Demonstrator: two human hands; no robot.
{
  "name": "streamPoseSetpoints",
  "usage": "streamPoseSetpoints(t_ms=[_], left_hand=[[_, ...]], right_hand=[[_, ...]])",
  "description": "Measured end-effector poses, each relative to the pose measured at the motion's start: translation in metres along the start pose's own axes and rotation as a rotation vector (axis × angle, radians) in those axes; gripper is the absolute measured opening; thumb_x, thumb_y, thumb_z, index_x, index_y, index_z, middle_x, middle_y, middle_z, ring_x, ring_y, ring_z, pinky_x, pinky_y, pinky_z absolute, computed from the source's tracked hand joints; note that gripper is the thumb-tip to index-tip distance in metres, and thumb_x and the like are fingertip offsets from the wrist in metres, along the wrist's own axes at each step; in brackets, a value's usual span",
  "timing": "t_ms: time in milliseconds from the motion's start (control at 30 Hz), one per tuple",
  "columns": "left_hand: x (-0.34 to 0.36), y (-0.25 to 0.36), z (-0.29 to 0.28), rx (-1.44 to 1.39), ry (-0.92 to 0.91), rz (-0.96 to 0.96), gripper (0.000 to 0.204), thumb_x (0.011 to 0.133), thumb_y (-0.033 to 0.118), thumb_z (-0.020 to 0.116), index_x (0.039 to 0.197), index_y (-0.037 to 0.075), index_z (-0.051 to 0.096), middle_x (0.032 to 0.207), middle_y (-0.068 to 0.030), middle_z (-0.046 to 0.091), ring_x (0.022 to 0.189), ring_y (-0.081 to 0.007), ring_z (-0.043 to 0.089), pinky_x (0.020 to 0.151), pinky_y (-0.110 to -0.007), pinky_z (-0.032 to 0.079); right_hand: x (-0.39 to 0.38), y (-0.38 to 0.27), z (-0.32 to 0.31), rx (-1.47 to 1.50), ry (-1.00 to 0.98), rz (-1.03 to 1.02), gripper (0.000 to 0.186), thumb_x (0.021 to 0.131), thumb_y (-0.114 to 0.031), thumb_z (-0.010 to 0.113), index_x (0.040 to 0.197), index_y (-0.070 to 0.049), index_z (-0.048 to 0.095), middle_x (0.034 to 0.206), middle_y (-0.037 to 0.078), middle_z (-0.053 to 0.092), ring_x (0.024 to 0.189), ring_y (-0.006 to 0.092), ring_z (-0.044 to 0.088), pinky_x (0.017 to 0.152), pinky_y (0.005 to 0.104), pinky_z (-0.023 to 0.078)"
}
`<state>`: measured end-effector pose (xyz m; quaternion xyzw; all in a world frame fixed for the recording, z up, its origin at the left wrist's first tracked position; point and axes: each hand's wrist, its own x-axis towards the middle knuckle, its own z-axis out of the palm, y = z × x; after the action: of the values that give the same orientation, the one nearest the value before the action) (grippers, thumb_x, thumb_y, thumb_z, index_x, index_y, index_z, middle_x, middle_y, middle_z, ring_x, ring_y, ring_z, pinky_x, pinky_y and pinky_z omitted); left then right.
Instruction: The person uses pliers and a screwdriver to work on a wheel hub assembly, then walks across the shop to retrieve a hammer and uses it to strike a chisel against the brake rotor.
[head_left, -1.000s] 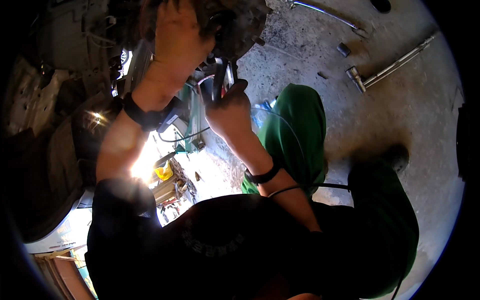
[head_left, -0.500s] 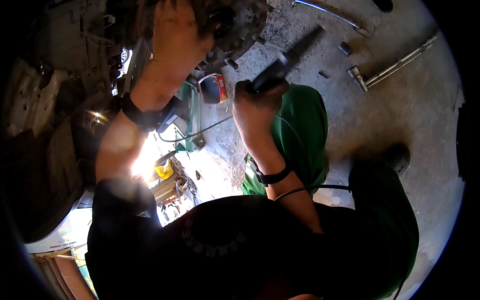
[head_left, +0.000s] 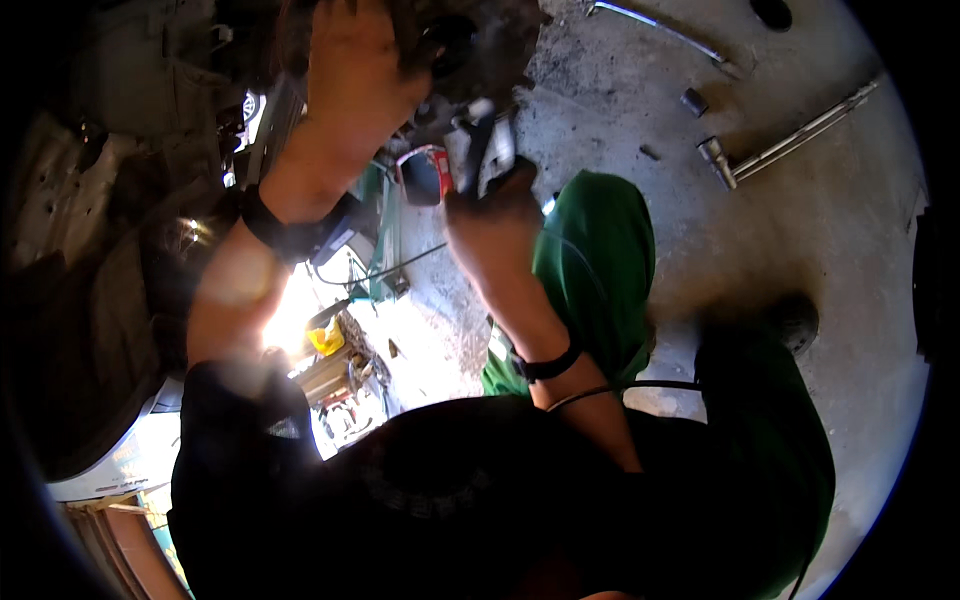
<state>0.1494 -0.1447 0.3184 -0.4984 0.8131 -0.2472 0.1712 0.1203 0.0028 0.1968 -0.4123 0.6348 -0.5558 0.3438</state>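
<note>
At the top of the view my left hand (head_left: 360, 60) rests against a dark wheel hub (head_left: 475, 65) with studs round its rim. Its fingers curl inward near the upper edge; what they hold is hidden. My right hand (head_left: 495, 215) is closed around the handle of a dark tool (head_left: 480, 150), smeared by motion, with a pale metallic part beside it. This tool points up toward the hub's lower edge; whether it touches is unclear.
A red-edged open container (head_left: 425, 175) stands below the hub. On the concrete floor lie a socket wrench (head_left: 790, 135), a loose socket (head_left: 692, 101) and a long metal bar (head_left: 660, 28). A thin cable (head_left: 410, 262) passes behind my right hand. Dark vehicle parts (head_left: 80, 200) fill the left.
My right hand has swung the tool leftward, from pointing up right over the floor to pointing up at the hub. My left hand has stayed nearly in place.
</note>
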Motion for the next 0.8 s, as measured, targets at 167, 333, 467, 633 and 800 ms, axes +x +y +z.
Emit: streamPoseSetpoints(t_ms=[167,333,467,633,800], left_hand=[[-0.012,0.011,0.002,0.006,-0.008,0.019,0.080,0.078,0.025,0.066,0.133,-0.016,0.026,0.136,-0.0367,0.030,0.129,-0.0499,0.026,0.111,-0.051,0.022],[-0.002,0.005,-0.005,-0.017,-0.041,0.000,0.081,0.078,0.025,0.064,0.135,-0.016,0.024,0.137,-0.0369,0.028,0.130,-0.0508,0.024,0.112,-0.051,0.020],[-0.009,0.012,-0.007,-0.056,-0.076,-0.024,0.080,0.078,0.024,0.065,0.135,-0.015,0.024,0.137,-0.0368,0.028,0.130,-0.0508,0.024,0.112,-0.051,0.020],[-0.006,0.005,0.004,0.098,0.146,0.055,0.063,0.080,0.021,0.063,0.128,-0.011,0.039,0.125,-0.0329,0.044,0.119,-0.0473,0.041,0.101,-0.050,0.035],[0.005,0.000,0.010,-0.200,0.337,0.151,0.075,0.066,0.022,0.078,0.128,0.000,0.042,0.118,-0.0256,0.051,0.106,-0.0438,0.048,0.090,-0.047,0.041]], right_hand=[[-0.008,0.004,0.014,0.057,-0.082,0.097,0.021,0.070,-0.001,0.057,0.084,0.015,0.054,0.067,0.024,0.047,0.052,0.0313,0.053,0.041,0.0388,0.043],[0.012,0.005,0.012,-0.044,0.048,-0.043,0.039,0.065,-0.005,0.060,0.091,0.023,0.053,0.068,0.023,0.047,0.053,0.0298,0.052,0.041,0.0377,0.044],[-0.008,0.010,0.023,0.008,-0.108,-0.084,0.038,0.073,-0.018,0.069,0.080,0.017,0.055,0.066,0.020,0.045,0.051,0.0314,0.049,0.040,0.0417,0.040],[0.005,0.015,0.009,-0.016,0.080,-0.077,0.023,0.069,-0.005,0.058,0.085,0.006,0.045,0.067,0.022,0.047,0.045,0.0374,0.049,0.039,0.0447,0.041],[0.021,0.025,-0.009,-0.013,-0.100,0.014,0.026,0.066,-0.009,0.059,0.087,0.002,0.049,0.077,0.022,0.046,0.051,0.0386,0.050,0.047,0.0479,0.045]])
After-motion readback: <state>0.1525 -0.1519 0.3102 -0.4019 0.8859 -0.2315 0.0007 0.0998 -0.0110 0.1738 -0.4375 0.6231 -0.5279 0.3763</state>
